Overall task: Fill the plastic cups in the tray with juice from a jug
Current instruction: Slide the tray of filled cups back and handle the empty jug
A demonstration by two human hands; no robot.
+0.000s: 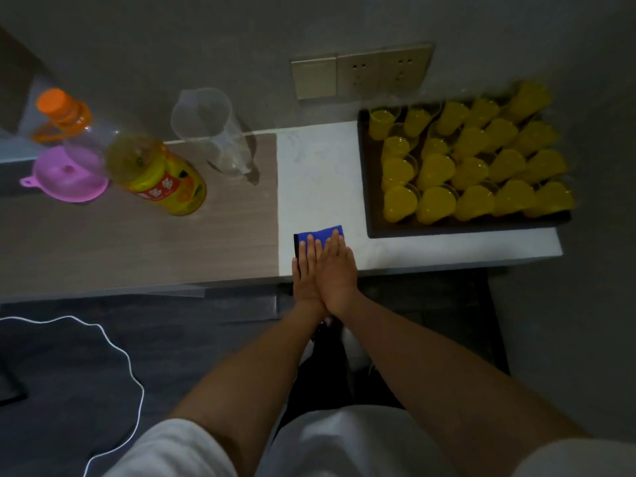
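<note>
A dark tray (375, 232) stands at the right end of the counter and holds several plastic cups (435, 204) filled with yellow juice. A clear jug (213, 136) stands upright near the wall and looks empty. My left hand (306, 266) and my right hand (337, 270) lie flat, side by side and overlapping, fingers straight, pressing on a folded blue cloth (318, 235) near the counter's front edge, left of the tray. A large juice bottle (151, 170) with an orange cap stands at the left, with a little juice in it.
A pink funnel (65, 180) lies on the counter beside the bottle. Wall sockets (361, 72) sit above the counter behind the tray. A white cable (130, 366) snakes across the dark floor at the lower left.
</note>
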